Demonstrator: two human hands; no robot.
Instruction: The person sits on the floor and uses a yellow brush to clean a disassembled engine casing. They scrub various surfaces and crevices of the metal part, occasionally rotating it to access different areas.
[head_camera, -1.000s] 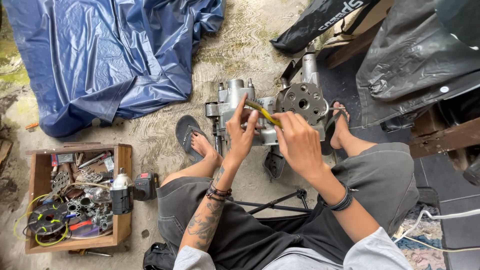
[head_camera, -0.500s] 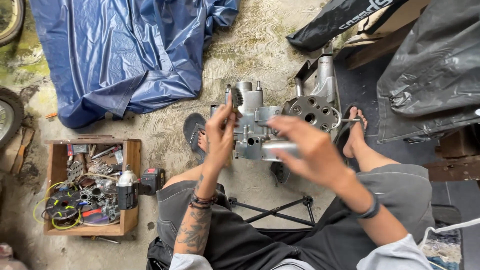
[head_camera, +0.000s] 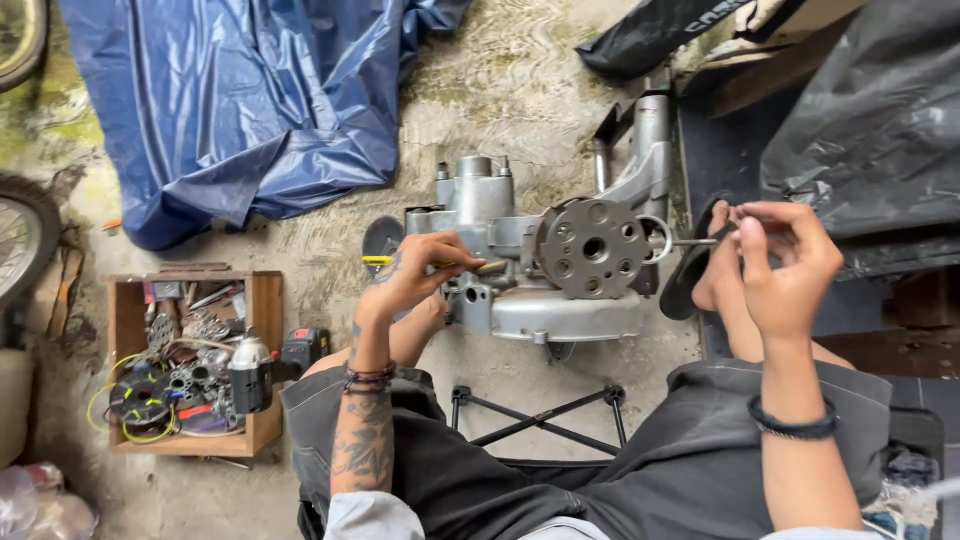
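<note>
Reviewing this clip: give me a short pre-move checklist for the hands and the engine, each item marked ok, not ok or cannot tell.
1. Left hand has a grip on the yellow-handled tool, laid against the engine: ok.
2. Right hand pinches a thin metal rod beside the engine: ok.
3. Engine sits flat on the concrete floor between the feet: ok.
4. Round perforated plate in full view, unobstructed: ok.
5. Tool tip seated on a fastener: cannot tell, the fingers hide it.
6. Wooden box of parts lies beside the left knee: ok.
</note>
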